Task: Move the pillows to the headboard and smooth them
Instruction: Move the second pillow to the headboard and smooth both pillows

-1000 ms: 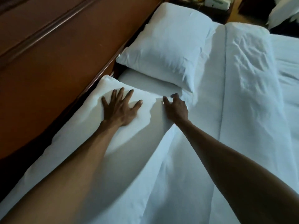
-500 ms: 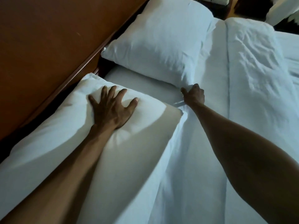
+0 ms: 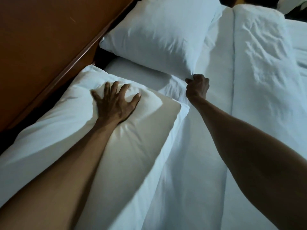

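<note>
The left hand [image 3: 114, 103] pressed splayed fingers into the near plump white pillow [image 3: 66, 123]; the right hand [image 3: 197, 87] pinched the far white pillow's [image 3: 159, 30] corner

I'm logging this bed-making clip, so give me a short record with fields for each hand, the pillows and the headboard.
left hand: fingers spread, pressing flat on the near pillow
right hand: closed on the near corner of the far pillow
pillows: both white, against the headboard, sheet showing between them
duvet: wrinkled, right of the pillows
</note>
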Demonstrator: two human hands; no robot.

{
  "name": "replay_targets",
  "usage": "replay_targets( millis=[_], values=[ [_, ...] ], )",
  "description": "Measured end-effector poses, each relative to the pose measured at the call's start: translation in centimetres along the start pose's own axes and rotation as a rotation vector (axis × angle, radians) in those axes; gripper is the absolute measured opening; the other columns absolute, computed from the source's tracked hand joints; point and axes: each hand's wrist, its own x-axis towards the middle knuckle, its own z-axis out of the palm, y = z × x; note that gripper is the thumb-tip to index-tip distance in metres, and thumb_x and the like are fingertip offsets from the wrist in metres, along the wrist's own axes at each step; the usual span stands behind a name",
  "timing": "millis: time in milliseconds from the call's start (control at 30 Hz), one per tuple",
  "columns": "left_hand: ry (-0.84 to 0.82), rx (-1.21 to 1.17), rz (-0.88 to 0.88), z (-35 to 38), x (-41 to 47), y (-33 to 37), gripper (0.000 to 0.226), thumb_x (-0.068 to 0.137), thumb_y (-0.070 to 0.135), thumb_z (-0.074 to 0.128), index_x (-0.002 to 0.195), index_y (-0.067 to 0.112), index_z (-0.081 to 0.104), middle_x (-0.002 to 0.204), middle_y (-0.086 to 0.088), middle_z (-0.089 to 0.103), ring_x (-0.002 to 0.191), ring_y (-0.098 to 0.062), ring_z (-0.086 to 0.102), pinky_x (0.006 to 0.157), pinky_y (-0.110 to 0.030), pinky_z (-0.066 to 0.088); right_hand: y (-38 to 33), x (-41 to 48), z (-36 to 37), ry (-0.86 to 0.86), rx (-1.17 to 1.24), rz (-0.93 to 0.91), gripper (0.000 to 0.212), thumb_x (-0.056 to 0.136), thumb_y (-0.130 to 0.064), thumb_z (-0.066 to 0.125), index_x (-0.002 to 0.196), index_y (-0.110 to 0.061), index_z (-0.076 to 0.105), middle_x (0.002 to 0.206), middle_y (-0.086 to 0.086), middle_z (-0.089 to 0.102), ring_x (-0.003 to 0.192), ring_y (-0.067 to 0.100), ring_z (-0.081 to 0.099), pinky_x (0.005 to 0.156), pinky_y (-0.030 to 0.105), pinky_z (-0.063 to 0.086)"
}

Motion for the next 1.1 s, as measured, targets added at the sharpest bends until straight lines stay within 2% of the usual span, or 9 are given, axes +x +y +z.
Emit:
replay_targets(
  millis=[100,200,333,467,533,567,667,767,1100],
  values=[
    [-0.025,0.001,0.000,-0.4,0.0,-0.1,0.072,0.091,0.082,0.033,0.147,0.040,0.049,0.159,0.007,0.042,0.156,-0.027,0.023,0.116,-0.079,0.004,-0.9,-0.3,-1.5,-0.018,-0.028,-0.021,0.019,0.094,-0.003,0.058,0.075,-0.005,0.059,0.086,0.017,0.059,0.085,0.029,0.041,0.066,0.026,0.020],
    [-0.056,0.012,0.006,-0.7,0.0,-0.2,0.074,0.090,0.084,0.028,0.147,0.040,0.048,0.158,0.006,0.041,0.156,-0.027,0.022,0.116,-0.079,0.003,-1.5,-1.4,-3.0,-0.031,-0.029,-0.052,0.036,0.092,-0.002,0.060,0.061,-0.007,0.043,0.065,0.010,0.043,0.079,0.036,0.044,0.065,0.033,0.027],
    [-0.080,0.025,0.003,-1.3,-0.1,-0.2,0.075,0.092,0.083,0.027,0.150,0.040,0.046,0.161,0.005,0.038,0.157,-0.027,0.019,0.117,-0.078,0.003,-0.5,-4.9,-3.5,-0.037,-0.028,-0.057,0.035,0.091,0.001,0.060,0.062,-0.013,0.047,0.091,0.026,0.064,0.096,0.037,0.053,0.065,0.025,0.023],
    [-0.153,0.026,-0.017,-2.0,0.1,0.2,0.076,0.091,0.084,0.027,0.151,0.041,0.043,0.165,0.004,0.034,0.158,-0.024,0.017,0.118,-0.074,-0.001,0.6,-6.9,-3.4,-0.060,-0.020,0.010,0.020,0.094,-0.006,0.061,0.076,0.002,0.058,0.076,0.018,0.058,0.086,0.040,0.055,0.063,0.031,0.024],
    [-0.189,-0.009,-0.052,-2.5,0.9,0.4,0.080,0.089,0.085,0.030,0.153,0.039,0.041,0.165,0.004,0.034,0.157,-0.020,0.019,0.120,-0.073,-0.002,0.1,-7.1,-3.1,-0.095,-0.096,0.045,0.021,0.095,-0.017,0.066,0.109,-0.001,0.063,0.105,0.020,0.064,0.107,0.040,0.055,0.074,0.037,0.035],
    [-0.207,-0.047,-0.077,-2.8,1.6,0.6,0.083,0.088,0.085,0.034,0.156,0.037,0.036,0.168,0.002,0.030,0.158,-0.020,0.017,0.121,-0.070,-0.004,-0.4,-6.9,-2.8,-0.106,-0.184,0.028,0.046,0.094,-0.025,0.070,0.131,-0.005,0.053,0.130,0.022,0.057,0.123,0.039,0.048,0.089,0.041,0.039],
    [-0.141,-0.219,-0.049,-2.8,4.0,1.1,0.090,0.091,0.068,0.059,0.164,0.035,0.018,0.174,-0.007,0.012,0.160,-0.026,0.013,0.124,-0.066,0.005,-3.8,-5.2,-1.3,-0.103,-0.391,-0.276,0.099,0.089,-0.042,0.074,0.162,-0.017,0.012,0.168,0.018,0.010,0.154,0.036,0.012,0.120,0.051,0.019],
    [-0.024,-0.334,0.138,-1.5,6.5,1.3,0.092,0.092,0.044,0.073,0.166,0.030,0.019,0.173,-0.018,0.008,0.159,-0.037,0.014,0.120,-0.065,0.025,-7.1,-2.0,1.5,-0.233,-0.495,-0.529,0.102,0.089,-0.049,0.070,0.164,-0.021,0.006,0.171,0.014,-0.002,0.157,0.037,0.001,0.124,0.056,0.011],
    [0.127,0.067,0.341,3.3,12.1,2.2,0.066,0.092,0.022,0.073,0.154,0.028,0.050,0.163,-0.012,0.040,0.149,-0.035,0.037,0.114,-0.057,0.032,-4.7,2.9,7.9,-0.304,-0.523,-0.459,0.072,0.099,-0.041,0.060,0.160,-0.025,0.025,0.167,0.018,0.016,0.149,0.041,0.022,0.111,0.069,0.029]
  ],
)
